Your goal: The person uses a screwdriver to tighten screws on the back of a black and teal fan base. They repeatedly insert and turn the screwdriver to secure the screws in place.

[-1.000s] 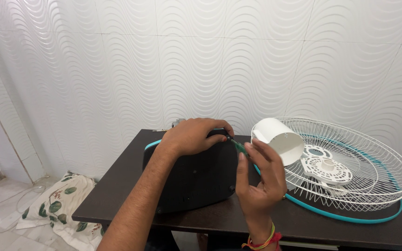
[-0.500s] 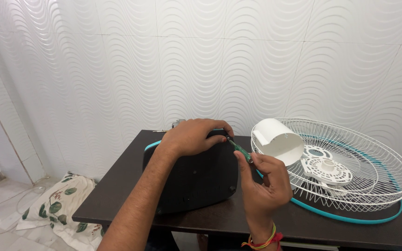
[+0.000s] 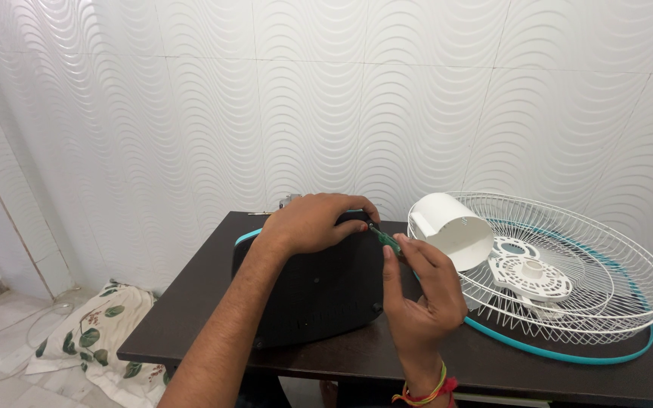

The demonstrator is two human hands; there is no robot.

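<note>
Two hands work at a black fan base that stands tilted up on its edge on a dark brown table, its flat underside facing the camera; the left hand lies curled over the top edge of the base, fingers wrapped down over the rim and closed on it; the right hand is raised just to the right of the base, its fingers pinched shut around the handle of a small green screwdriver; the screwdriver slants up and to the left, its tip meeting the upper right corner of the base, right beside the left hand's fingertips; a band of red and yellow threads sits on the right wrist. Just right of the hands a white round motor cover rests on its side, open end toward the camera, leaning on the rim of a white wire fan guard that lies flat on the table with a teal ring around its edge; a white plastic hub plate sits in the middle of the guard. On the floor at the left, beside the table, lies a cloth printed with green leaves; behind everything rises a white wall with a wavy pattern.
</note>
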